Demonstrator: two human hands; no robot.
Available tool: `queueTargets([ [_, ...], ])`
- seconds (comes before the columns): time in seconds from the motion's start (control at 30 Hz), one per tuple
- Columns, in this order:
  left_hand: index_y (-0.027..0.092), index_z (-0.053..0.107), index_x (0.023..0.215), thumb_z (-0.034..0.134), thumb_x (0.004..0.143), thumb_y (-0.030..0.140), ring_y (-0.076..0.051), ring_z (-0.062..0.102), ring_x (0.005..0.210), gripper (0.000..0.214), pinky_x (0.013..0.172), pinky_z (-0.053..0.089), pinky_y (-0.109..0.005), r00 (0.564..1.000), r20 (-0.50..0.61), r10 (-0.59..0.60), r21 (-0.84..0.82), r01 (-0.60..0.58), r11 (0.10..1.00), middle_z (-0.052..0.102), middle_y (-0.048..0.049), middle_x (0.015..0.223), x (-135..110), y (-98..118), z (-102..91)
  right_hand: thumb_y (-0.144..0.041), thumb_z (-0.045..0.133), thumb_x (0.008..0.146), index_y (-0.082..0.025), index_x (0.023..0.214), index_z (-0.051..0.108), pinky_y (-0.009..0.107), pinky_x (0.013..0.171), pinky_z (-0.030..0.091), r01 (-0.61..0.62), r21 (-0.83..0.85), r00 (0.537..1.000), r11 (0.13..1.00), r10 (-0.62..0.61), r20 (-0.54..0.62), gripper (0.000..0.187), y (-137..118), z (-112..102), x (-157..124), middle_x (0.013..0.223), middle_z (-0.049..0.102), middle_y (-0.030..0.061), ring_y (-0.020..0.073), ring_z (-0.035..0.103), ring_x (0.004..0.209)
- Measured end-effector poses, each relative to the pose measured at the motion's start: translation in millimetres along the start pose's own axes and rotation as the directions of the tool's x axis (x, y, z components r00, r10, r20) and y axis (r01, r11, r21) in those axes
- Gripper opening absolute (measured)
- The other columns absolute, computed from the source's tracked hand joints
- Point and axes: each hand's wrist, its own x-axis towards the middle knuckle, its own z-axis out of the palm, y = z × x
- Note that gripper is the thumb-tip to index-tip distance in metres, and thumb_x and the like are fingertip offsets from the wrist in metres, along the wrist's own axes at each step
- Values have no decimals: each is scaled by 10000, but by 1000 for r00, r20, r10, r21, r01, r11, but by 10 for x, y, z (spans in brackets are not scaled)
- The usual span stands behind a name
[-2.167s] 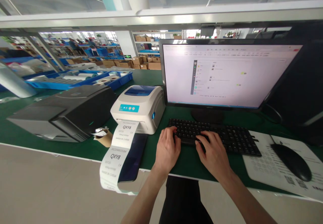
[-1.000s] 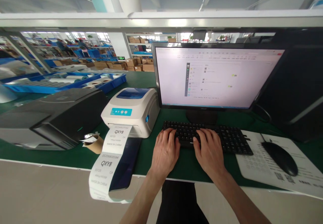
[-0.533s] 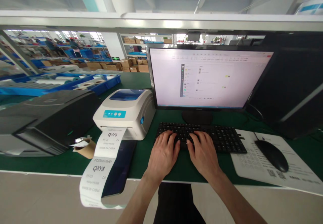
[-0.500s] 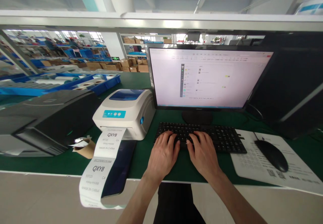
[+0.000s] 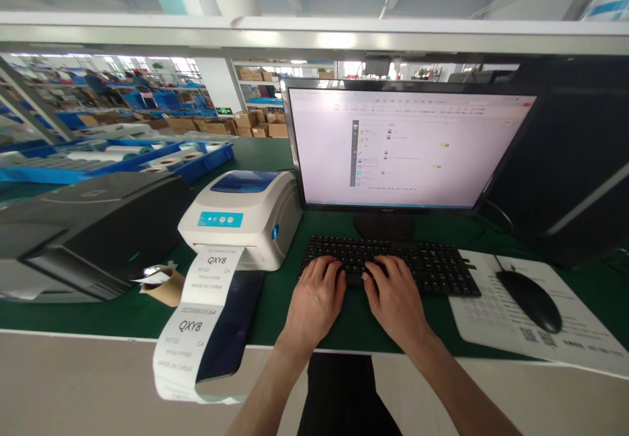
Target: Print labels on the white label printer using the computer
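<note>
Both hands rest at a black keyboard (image 5: 442,269) on the green table. My left hand (image 5: 316,295) lies over its left part, fingers bent onto the keys and nothing held. Over the middle keys is my right hand (image 5: 393,295), its fingers apart and also holding nothing. Behind the keyboard stands a monitor (image 5: 407,147) with a lit window on its screen. Right of the keyboard, a black mouse (image 5: 529,299) sits on a white printed mat (image 5: 484,311). To the left, a white label printer (image 5: 240,216) has a strip of printed labels (image 5: 194,324) hanging out over the table edge.
A dark flat device (image 5: 228,331) lies partly under the labels. Left of the printer are a cardboard roll (image 5: 170,286) and a black machine (image 5: 93,233). Blue trays (image 5: 211,154) hold rolls behind. A white shelf (image 5: 314,37) crosses overhead. People and boxes show far back.
The fingers have shifted slightly on the keys, with the left thumb drawn in closer. The view has tipped a little; the objects stay in place.
</note>
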Motion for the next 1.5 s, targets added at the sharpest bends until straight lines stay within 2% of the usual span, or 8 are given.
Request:
queueTargets([
  [0.2, 248, 575, 1197, 549, 1067, 122, -279, 705, 1104, 182, 984, 639, -485, 998, -45, -42, -38, 40, 998, 691, -96, 1178, -5, 5, -24, -247, 558, 1161, -187, 1302, 742, 545, 1100, 563, 0, 11, 1000, 1000, 0, -5, 239, 8, -11, -13, 1335, 644, 135, 332, 584, 1268],
  [0.37, 247, 522, 1222, 489, 1012, 42, -254, 708, 1048, 295, 918, 640, -424, 965, -186, -183, -98, 167, 981, 655, -80, 1129, -23, -58, -26, -231, 537, 1157, -183, 1290, 745, 546, 1085, 572, 12, 23, 1000, 1000, -11, -18, 251, 15, -19, -19, 1328, 649, 136, 329, 589, 1256],
  [0.47, 257, 513, 1249, 494, 993, 35, -235, 720, 1041, 339, 918, 645, -405, 950, -208, -233, -158, 203, 966, 661, -65, 1133, -32, -97, -33, -234, 526, 1160, -183, 1279, 747, 536, 1074, 576, 15, 29, 1000, 999, -14, -27, 256, 17, -13, -17, 1317, 651, 135, 325, 593, 1253],
  [0.63, 258, 507, 1326, 474, 1021, 45, -228, 726, 1095, 374, 957, 656, -407, 977, -147, -153, -194, 123, 973, 661, -81, 1188, -22, -64, -61, -240, 533, 1157, -181, 1271, 748, 532, 1067, 576, 9, 25, 1000, 1000, -9, -29, 250, 18, -11, -18, 1302, 653, 132, 322, 596, 1233],
  [0.83, 226, 454, 1510, 494, 1059, 80, -295, 674, 1312, 475, 1224, 537, -574, 998, -13, 59, -59, -60, 996, 690, -119, 1364, 7, 25, -64, -234, 533, 1158, -165, 1268, 748, 529, 1076, 570, -7, 15, 999, 1000, 8, -34, 251, 6, -34, -2, 1288, 654, 131, 319, 590, 1225],
  [1.03, 209, 520, 1485, 551, 1099, 206, -319, 674, 1294, 388, 1130, 598, -552, 1000, 10, -3, -19, 3, 1000, 672, -154, 1395, 12, 40, -38, -331, 538, 1175, -150, 1382, 731, 673, 1184, 483, -59, -136, 997, 989, 52, -54, 337, 27, 22, 39, 1455, 596, 195, 411, 513, 1382],
  [1.23, 210, 526, 1526, 575, 1115, 320, -351, 658, 1376, 428, 1140, 609, -572, 998, 56, 4, 45, -7, 999, 610, -175, 1546, 33, 70, -19, -320, 528, 1180, -132, 1352, 702, 611, 1193, 481, -69, -103, 993, 992, 58, -99, 308, 49, 25, 23, 1419, 634, 172, 381, 537, 1347],
  [1.5, 221, 526, 1444, 559, 1084, 171, -320, 650, 1309, 365, 1155, 604, -558, 998, -55, -37, -55, 33, 998, 637, -149, 1389, 12, 28, -29, -310, 528, 1182, -120, 1344, 664, 631, 1254, 428, -24, -49, 996, 999, 20, -82, 285, 32, 5, 32, 1360, 651, 154, 362, 540, 1327],
])
